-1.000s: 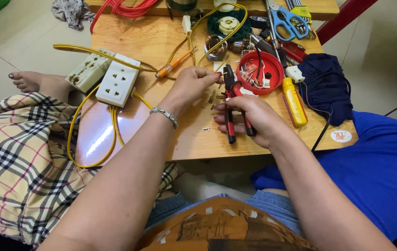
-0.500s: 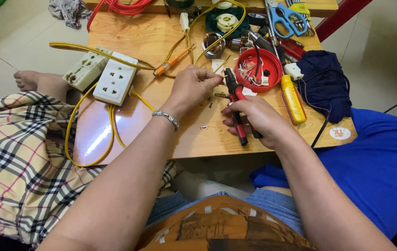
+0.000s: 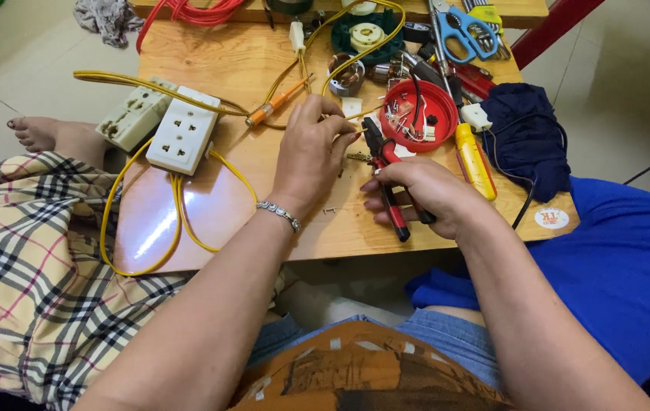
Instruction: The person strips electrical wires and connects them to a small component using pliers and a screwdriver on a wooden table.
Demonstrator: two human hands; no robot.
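Right hand [image 3: 425,194] wrapped around the red-and-black handles of the pliers [image 3: 383,164], nose lying low over the wooden surface [image 3: 249,61]. Left hand [image 3: 311,146] pinches a thin yellow wire [image 3: 355,65] at the pliers' tip; both grips clenched. Red round tray [image 3: 441,103] of small parts just beyond. White socket block [image 3: 185,131] well to the left, yellow-handled screwdriver [image 3: 476,161] to the right.

Right hand [image 3: 424,194] grips red-handled pliers [image 3: 386,171]; left hand [image 3: 310,148] pinches yellow wire [image 3: 352,135]
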